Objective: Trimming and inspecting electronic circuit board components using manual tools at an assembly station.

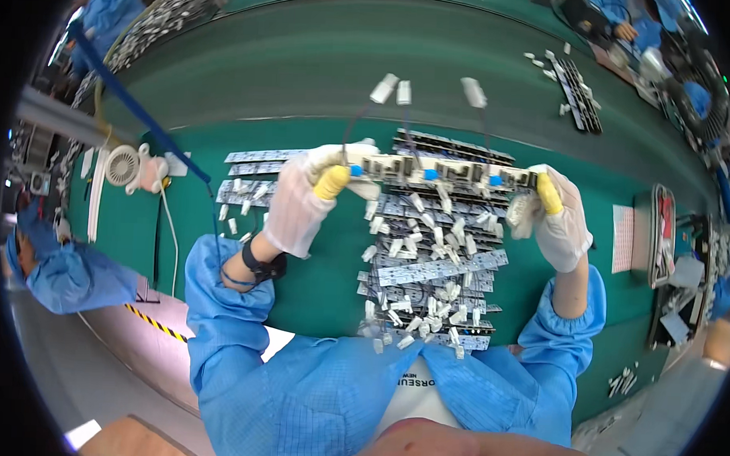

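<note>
Both my hands wear thin white gloves with yellow covers on a finger or thumb. A long narrow circuit board spans between them, edge-on, with blue and dark parts along it. My left hand pinches its left end, and my right hand grips the right end. Thin wires rise from the board to white plug connectors on its far side. Under and in front of it lies a pile of similar circuit boards with many white connectors; the held board hides part of this pile.
Left on the green bench stand a small fan and its cable. More boards lie beside my left hand. At right is a clear bin. Across the dark green strip rests another board stack. Co-workers in blue sit nearby.
</note>
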Tool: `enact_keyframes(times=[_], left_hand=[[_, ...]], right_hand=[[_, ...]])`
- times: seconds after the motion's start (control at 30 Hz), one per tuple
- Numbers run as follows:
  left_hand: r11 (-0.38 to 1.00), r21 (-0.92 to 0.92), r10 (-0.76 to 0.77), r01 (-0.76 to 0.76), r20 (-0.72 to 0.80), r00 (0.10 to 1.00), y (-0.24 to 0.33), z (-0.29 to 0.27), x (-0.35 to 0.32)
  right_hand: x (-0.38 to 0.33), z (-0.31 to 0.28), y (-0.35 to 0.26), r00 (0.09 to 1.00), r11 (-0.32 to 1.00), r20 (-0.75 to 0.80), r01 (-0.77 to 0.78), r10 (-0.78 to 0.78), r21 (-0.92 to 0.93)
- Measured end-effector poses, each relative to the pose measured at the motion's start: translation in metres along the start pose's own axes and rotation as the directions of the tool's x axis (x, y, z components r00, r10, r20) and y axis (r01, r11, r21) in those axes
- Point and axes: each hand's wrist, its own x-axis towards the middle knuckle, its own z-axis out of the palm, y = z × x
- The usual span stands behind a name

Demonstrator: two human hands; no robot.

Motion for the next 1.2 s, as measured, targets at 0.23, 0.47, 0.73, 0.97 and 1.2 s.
enact_keyframes(times=[0.23,0.47,0.73,0.97,1.2], left_hand=[[0.907,0.363,0.253,-0.212,-0.070,0.965,-0.002,-0.004,-0.005],[0.934,0.257,0.274,-0.249,-0.068,0.959,-0.015,-0.008,-0.008],[0.908,0.292,0.342,-0.299,-0.109,0.933,-0.001,-0.003,-0.003],[0.907,0.289,0.337,-0.305,-0.067,0.939,0.003,-0.007,-0.008],[0.875,0.434,0.273,-0.214,-0.080,0.959,-0.005,-0.009,-0.003]], right_hand=[[0.008,0.014,-0.005,1.000,0.975,-0.022,0.005,0.000,0.220],[0.011,0.016,-0.008,0.998,0.974,0.038,-0.062,0.056,0.216],[0.009,0.013,-0.006,0.995,0.967,0.061,-0.088,0.076,0.238],[0.007,0.009,-0.004,0.993,0.973,0.088,-0.093,0.076,0.212],[0.005,0.012,-0.017,0.992,0.990,0.110,-0.081,0.068,0.114]])
